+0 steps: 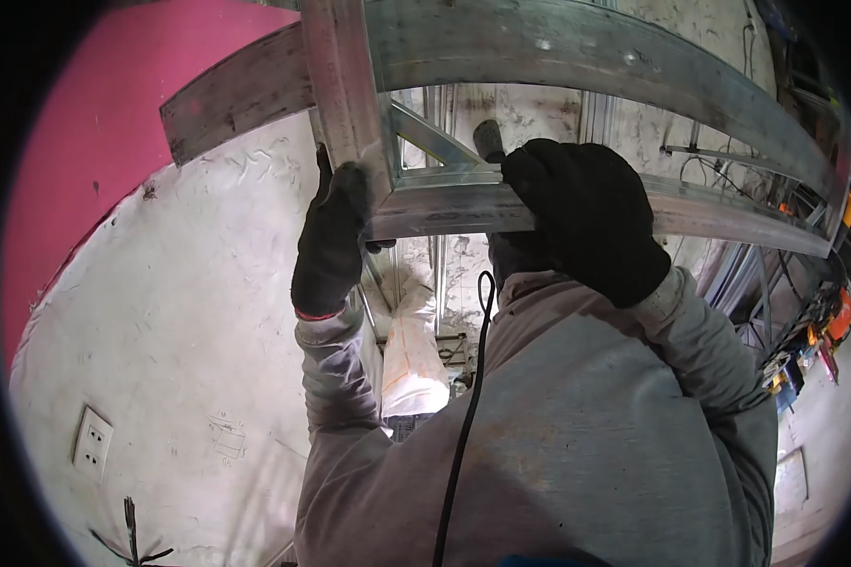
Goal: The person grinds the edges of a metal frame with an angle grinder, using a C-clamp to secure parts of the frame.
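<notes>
A metal frame point(444, 210) of silvery channel pieces spans the upper view, with an upright piece, a horizontal bar and a diagonal brace meeting at a corner. My left hand point(331, 236), in a black glove, grips the frame at that corner, with fingertips showing below the bar. Also black-gloved, my right hand point(586, 213) is closed over the horizontal bar to the right of the brace. A wide metal strip point(539, 47) crosses behind the upright piece. Whether it is joined to the frame I cannot tell.
A white wall point(180, 331) with a socket point(93, 444) and a pink panel point(113, 104) are on the left. Below the frame lies a whitish sack point(411, 364). Tools point(827, 326) and cables crowd the right side. A black cord point(463, 435) hangs over my grey top.
</notes>
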`<state>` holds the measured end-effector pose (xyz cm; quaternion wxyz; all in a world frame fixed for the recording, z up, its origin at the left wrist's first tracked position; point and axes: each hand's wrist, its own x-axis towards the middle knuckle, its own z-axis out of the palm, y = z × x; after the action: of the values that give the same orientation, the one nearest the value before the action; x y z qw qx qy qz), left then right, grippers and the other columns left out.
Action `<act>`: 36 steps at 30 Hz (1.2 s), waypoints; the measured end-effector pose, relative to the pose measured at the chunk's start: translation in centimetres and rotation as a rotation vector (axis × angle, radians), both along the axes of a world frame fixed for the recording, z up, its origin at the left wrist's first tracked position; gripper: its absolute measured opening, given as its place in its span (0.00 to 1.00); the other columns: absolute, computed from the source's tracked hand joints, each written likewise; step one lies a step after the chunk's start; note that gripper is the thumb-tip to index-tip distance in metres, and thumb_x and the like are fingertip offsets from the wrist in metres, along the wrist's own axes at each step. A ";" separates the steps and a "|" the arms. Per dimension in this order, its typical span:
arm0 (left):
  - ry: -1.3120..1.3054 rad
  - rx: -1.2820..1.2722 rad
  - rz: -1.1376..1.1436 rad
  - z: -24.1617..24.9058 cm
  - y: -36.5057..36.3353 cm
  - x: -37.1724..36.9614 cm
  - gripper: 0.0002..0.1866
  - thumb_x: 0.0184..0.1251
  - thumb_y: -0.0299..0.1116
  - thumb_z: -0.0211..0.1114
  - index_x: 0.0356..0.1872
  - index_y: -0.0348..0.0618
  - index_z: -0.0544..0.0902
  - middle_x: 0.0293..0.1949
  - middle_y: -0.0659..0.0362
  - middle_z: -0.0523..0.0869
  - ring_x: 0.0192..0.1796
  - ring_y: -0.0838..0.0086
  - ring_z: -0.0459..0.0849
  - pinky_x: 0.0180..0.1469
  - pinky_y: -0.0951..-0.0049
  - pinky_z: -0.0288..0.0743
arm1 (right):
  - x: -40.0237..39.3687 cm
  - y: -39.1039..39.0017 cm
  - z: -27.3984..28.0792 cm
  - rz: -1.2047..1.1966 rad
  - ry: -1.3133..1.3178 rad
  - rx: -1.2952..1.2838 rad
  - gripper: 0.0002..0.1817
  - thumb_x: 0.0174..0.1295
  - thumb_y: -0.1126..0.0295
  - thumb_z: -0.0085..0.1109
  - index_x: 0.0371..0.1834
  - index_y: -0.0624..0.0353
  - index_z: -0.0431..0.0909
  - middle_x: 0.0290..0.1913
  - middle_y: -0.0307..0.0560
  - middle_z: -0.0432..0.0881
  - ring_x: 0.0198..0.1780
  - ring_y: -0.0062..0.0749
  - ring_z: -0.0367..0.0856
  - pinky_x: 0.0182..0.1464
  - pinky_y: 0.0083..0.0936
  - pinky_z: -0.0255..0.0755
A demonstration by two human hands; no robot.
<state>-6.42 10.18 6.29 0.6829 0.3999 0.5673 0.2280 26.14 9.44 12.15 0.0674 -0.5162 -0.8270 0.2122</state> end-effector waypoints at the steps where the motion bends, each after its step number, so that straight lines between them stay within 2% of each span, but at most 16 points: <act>1: 0.112 0.027 -0.084 0.2 -0.1 -0.1 0.19 0.92 0.38 0.51 0.66 0.32 0.77 0.51 0.46 0.90 0.41 0.61 0.95 0.41 0.64 0.93 | 0.0 0.0 -0.1 0.000 -0.015 0.027 0.27 0.54 0.59 0.79 0.57 0.53 0.82 0.52 0.44 0.86 0.48 0.45 0.87 0.52 0.42 0.81; 3: 0.223 0.054 -0.158 0.0 -0.2 -0.3 0.16 0.90 0.32 0.53 0.65 0.31 0.77 0.54 0.43 0.89 0.46 0.53 0.95 0.47 0.57 0.94 | 0.2 0.1 -0.2 0.022 -0.007 0.038 0.31 0.53 0.55 0.81 0.58 0.52 0.80 0.53 0.45 0.85 0.46 0.41 0.87 0.50 0.42 0.81; 4: 0.286 0.193 -0.260 -0.8 -0.5 -0.7 0.16 0.83 0.25 0.55 0.65 0.30 0.78 0.57 0.40 0.87 0.56 0.44 0.91 0.55 0.51 0.90 | 0.2 0.2 -0.2 0.040 0.001 0.046 0.34 0.52 0.51 0.84 0.59 0.51 0.79 0.55 0.46 0.85 0.44 0.38 0.87 0.48 0.42 0.81; 6: 0.354 0.333 -0.349 -0.3 -0.3 -0.2 0.19 0.75 0.18 0.58 0.65 0.30 0.78 0.59 0.36 0.86 0.65 0.35 0.87 0.64 0.45 0.87 | 0.0 0.4 0.3 0.038 0.017 0.013 0.33 0.53 0.52 0.83 0.59 0.51 0.79 0.54 0.45 0.85 0.43 0.38 0.87 0.48 0.42 0.81; 9: 0.379 0.247 -0.308 0.6 0.2 1.1 0.27 0.64 0.14 0.60 0.67 0.30 0.78 0.60 0.33 0.84 0.76 0.26 0.73 0.74 0.42 0.77 | 0.1 0.4 0.0 0.037 -0.002 -0.016 0.31 0.54 0.54 0.83 0.59 0.52 0.81 0.52 0.43 0.86 0.44 0.39 0.87 0.49 0.41 0.81; 12: 0.435 0.431 -0.391 0.6 0.1 1.4 0.26 0.66 0.16 0.61 0.67 0.30 0.79 0.65 0.33 0.83 0.76 0.27 0.74 0.70 0.46 0.81 | 0.3 0.4 0.2 0.039 -0.037 -0.030 0.30 0.53 0.56 0.83 0.58 0.52 0.82 0.51 0.43 0.87 0.44 0.40 0.88 0.50 0.41 0.81; 15: 0.473 0.588 -0.374 0.9 -0.4 1.3 0.24 0.68 0.17 0.62 0.65 0.31 0.81 0.68 0.32 0.82 0.76 0.28 0.74 0.66 0.44 0.83 | -0.1 0.5 0.7 0.030 -0.011 -0.051 0.30 0.54 0.57 0.83 0.58 0.52 0.83 0.51 0.42 0.87 0.46 0.40 0.88 0.51 0.41 0.81; 21: 0.367 0.186 -0.197 0.3 0.0 1.5 0.23 0.70 0.19 0.64 0.66 0.31 0.81 0.67 0.33 0.83 0.75 0.28 0.76 0.62 0.46 0.86 | -0.1 0.4 0.6 0.036 0.001 -0.019 0.32 0.53 0.55 0.83 0.60 0.53 0.83 0.51 0.43 0.87 0.47 0.41 0.88 0.52 0.41 0.81; 22: 0.429 0.436 -0.348 0.4 0.2 1.2 0.23 0.69 0.19 0.64 0.66 0.30 0.81 0.66 0.34 0.84 0.74 0.27 0.76 0.61 0.46 0.86 | 0.0 0.4 0.6 0.032 0.002 -0.020 0.32 0.53 0.54 0.83 0.60 0.53 0.83 0.51 0.43 0.87 0.47 0.41 0.88 0.53 0.41 0.81; 24: 0.478 0.698 -0.502 0.3 0.4 0.9 0.23 0.69 0.18 0.65 0.66 0.29 0.81 0.64 0.35 0.84 0.74 0.26 0.76 0.61 0.46 0.86 | 0.2 0.4 0.3 0.044 0.023 0.010 0.32 0.53 0.53 0.83 0.60 0.53 0.83 0.51 0.42 0.86 0.47 0.40 0.88 0.52 0.41 0.81; 25: 0.363 0.501 -0.390 0.1 0.1 0.8 0.24 0.68 0.18 0.65 0.66 0.28 0.80 0.63 0.36 0.84 0.74 0.25 0.75 0.62 0.45 0.86 | 0.4 0.5 0.3 0.058 0.046 0.036 0.32 0.53 0.53 0.83 0.60 0.53 0.83 0.50 0.42 0.86 0.47 0.40 0.88 0.52 0.41 0.81; 27: 0.240 0.306 -0.288 -0.2 -0.1 0.7 0.24 0.67 0.17 0.65 0.65 0.27 0.80 0.62 0.37 0.84 0.74 0.25 0.75 0.63 0.45 0.86 | 0.3 0.5 0.5 0.038 0.022 -0.009 0.33 0.53 0.53 0.83 0.61 0.53 0.83 0.49 0.42 0.85 0.46 0.40 0.88 0.51 0.41 0.80; 30: 0.321 0.316 -0.337 -0.6 0.1 0.3 0.24 0.65 0.16 0.66 0.64 0.27 0.81 0.62 0.39 0.84 0.75 0.27 0.74 0.65 0.45 0.85 | 0.3 0.4 0.4 0.025 0.009 -0.059 0.35 0.52 0.52 0.83 0.62 0.52 0.82 0.48 0.42 0.84 0.45 0.39 0.88 0.50 0.41 0.80; 33: 0.455 0.558 -0.508 -1.0 -0.1 -0.3 0.28 0.67 0.17 0.63 0.70 0.29 0.79 0.66 0.40 0.84 0.77 0.32 0.74 0.65 0.49 0.86 | 0.1 0.6 0.2 0.035 0.019 -0.082 0.35 0.50 0.52 0.84 0.61 0.52 0.81 0.47 0.42 0.84 0.45 0.40 0.87 0.50 0.42 0.80; 34: 0.504 0.631 -0.457 -0.5 -0.8 -0.3 0.28 0.71 0.18 0.62 0.73 0.31 0.78 0.68 0.43 0.84 0.76 0.40 0.78 0.65 0.55 0.86 | 0.1 0.6 0.3 0.041 0.013 -0.099 0.35 0.50 0.53 0.84 0.60 0.51 0.81 0.46 0.43 0.84 0.45 0.41 0.87 0.50 0.43 0.80; 36: 0.087 0.248 0.000 0.0 -2.3 0.7 0.24 0.85 0.29 0.57 0.77 0.33 0.77 0.70 0.51 0.85 0.70 0.62 0.84 0.65 0.68 0.83 | 0.4 -0.6 -0.6 -0.032 0.070 -0.032 0.31 0.49 0.55 0.84 0.55 0.51 0.83 0.47 0.46 0.85 0.45 0.45 0.87 0.51 0.46 0.80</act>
<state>-5.71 7.89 6.29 0.6030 0.4908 0.5637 0.2787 26.50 8.89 11.50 0.0915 -0.5225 -0.8124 0.2421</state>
